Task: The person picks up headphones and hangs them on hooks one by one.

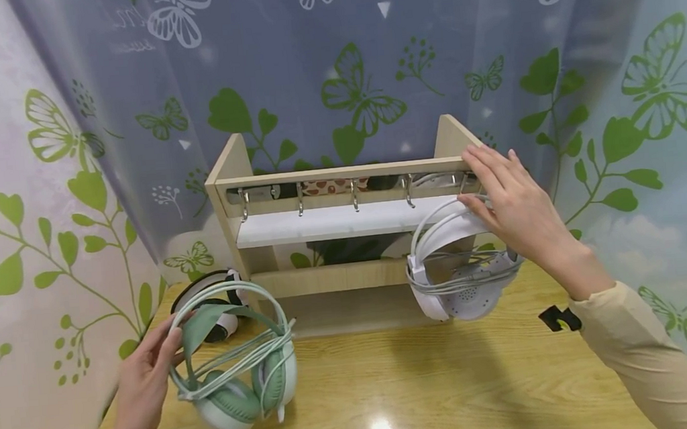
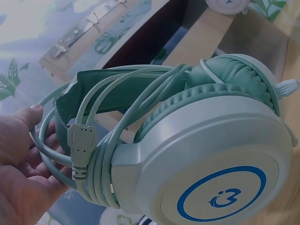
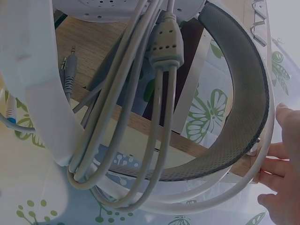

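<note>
My left hand (image 1: pixel 144 375) grips green-and-white headphones (image 1: pixel 231 402) by the headband, above the table at the left. A cable is wound round these headphones, and an ear cup with a blue ring logo (image 2: pixel 222 194) faces the left wrist view. On the right, white headphones (image 1: pixel 431 295) with a coiled grey cable hang at the right end of the wooden rack (image 1: pixel 340 173). My right hand (image 1: pixel 518 204) lies with extended fingers over the rack's top rail, its thumb at the white headband. That headband hides most of the hook behind it.
Several metal hooks (image 1: pixel 354 197) line the rack's rail above a white shelf (image 1: pixel 332 222). Black-and-white headphones (image 1: pixel 225 326) stand on the table (image 1: pixel 356 375) behind the green pair. A small black object (image 1: pixel 560 319) is near the right sleeve. Patterned curtains (image 1: pixel 283 64) surround the table.
</note>
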`<state>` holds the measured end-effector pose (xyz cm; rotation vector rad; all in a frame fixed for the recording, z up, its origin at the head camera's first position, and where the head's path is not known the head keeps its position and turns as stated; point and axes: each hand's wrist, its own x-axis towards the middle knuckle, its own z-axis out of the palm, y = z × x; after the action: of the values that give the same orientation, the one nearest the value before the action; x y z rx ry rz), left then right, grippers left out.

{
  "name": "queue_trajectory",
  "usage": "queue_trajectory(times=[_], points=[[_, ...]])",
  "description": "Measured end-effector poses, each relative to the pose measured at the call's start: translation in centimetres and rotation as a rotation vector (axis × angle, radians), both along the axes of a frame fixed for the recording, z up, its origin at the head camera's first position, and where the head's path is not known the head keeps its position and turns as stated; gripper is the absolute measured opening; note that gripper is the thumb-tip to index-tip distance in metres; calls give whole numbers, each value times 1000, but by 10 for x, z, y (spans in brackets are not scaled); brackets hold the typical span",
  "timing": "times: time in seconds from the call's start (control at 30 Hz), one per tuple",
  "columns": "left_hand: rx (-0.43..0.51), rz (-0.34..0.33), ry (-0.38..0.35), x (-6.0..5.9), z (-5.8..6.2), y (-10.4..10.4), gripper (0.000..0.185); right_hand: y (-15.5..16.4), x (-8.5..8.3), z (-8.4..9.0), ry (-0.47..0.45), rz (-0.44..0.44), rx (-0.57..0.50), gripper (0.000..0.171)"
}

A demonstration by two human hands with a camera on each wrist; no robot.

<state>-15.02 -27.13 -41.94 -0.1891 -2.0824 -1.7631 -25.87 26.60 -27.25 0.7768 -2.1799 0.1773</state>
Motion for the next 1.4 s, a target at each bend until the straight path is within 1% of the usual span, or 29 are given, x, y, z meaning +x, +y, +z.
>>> queue_trajectory(times=[0.3,0.4,0.63,0.87,1.07,1.3,1.4], points=[[-42,-56,-1,-8,8,11,40,0,0,-1,5,2,-5,76],[-73,-52,2,-10,11,15,40,0,1,-1,4,-2,-5,76],[-37,-81,4,-15,14,24,39,0,2,-2,-7,-10,-6,75],[-128,-64,-2,-20,15,32,38,0,2,-3,-2,-6,-8,75],[-126,-45,-11,-25,19,41,39,-1,1,-2,3,1,-9,75],[-96,-103,40,-31,22,51,36,-1,1,-3,-2,2,-13,76],[-85,-106,38,-33,24,56,37,-2,0,-2,2,4,-13,75]])
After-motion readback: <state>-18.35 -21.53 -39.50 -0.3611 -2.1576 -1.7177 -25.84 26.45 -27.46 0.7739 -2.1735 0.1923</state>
